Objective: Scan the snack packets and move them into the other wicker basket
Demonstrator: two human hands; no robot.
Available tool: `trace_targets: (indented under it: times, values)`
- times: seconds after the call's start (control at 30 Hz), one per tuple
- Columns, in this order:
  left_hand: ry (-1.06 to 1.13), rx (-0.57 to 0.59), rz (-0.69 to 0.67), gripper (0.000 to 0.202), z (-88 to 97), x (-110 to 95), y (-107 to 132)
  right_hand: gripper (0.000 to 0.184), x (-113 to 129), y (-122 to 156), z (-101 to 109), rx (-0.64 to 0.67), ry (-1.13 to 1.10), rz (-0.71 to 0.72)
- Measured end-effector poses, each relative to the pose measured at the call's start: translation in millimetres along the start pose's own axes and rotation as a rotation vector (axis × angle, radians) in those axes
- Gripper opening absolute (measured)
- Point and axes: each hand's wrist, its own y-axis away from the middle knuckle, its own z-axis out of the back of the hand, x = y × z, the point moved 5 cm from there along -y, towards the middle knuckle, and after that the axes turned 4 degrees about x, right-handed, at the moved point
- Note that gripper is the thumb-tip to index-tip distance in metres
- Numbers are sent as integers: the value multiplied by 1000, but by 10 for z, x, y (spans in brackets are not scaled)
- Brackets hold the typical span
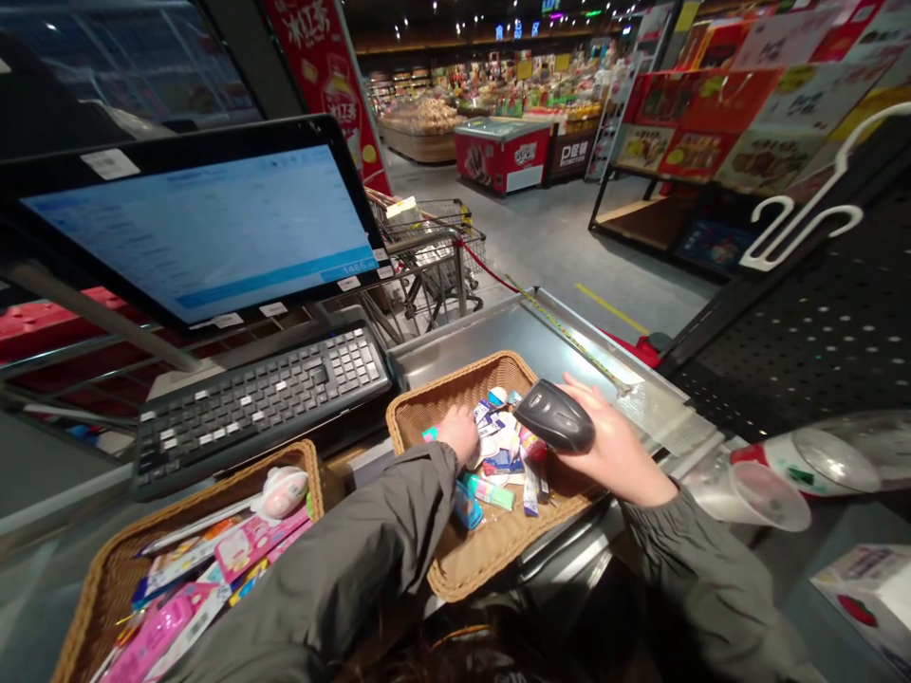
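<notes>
My right hand is closed around a black barcode scanner, held over the right side of a brown wicker basket. Inside that basket lies a heap of small packaged goods, mostly white, blue and pink wrappers. My left hand reaches down into the heap from the left, its fingers curled and partly hidden. Whatever it may be gripping is too small or too covered to make out. A pale green packet lies just below the left hand.
Left of the basket stands a second wicker basket with pink packages and pens. Behind it are a black keyboard and a monitor. Clear plastic cups lie at the right. A metal counter extends behind, with shopping carts beyond.
</notes>
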Motion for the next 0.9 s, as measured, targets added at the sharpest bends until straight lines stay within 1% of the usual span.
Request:
trace_targets:
  times: [0.13,0.23,0.33,0.47,0.53,0.6,0.7,0.73,0.8,0.87,0.9]
  values:
    - [48,-36,72,24,54,138,13,66,-25,3,7,-8,-14,-11]
    - [95,-80,104,22,152,229,51,65,-25,16,5,-4,-23,-22]
    - [148,-151,101,23,341,270,119,66,-11,36,2,-13,-13,-18]
    - [214,-260,48,23,702,322,334,66,61,56,23,-47,20,-4]
    - [287,-336,27,20,891,384,520,62,131,56,45,-68,28,5]
    - [359,-421,34,17,1063,468,759,61,223,50,65,-83,33,27]
    - [373,-505,104,16,1263,590,1172,65,399,28,71,-75,76,72]
    - [362,-517,132,16,1311,620,1313,64,469,18,65,-68,93,88]
    - [344,-519,177,17,1374,667,1584,56,634,-7,44,-53,122,125]
    - [342,-507,202,18,1384,703,1831,44,836,-33,4,-38,149,178]
    - [345,-503,211,18,1371,724,1947,41,946,-47,-27,-25,163,207]
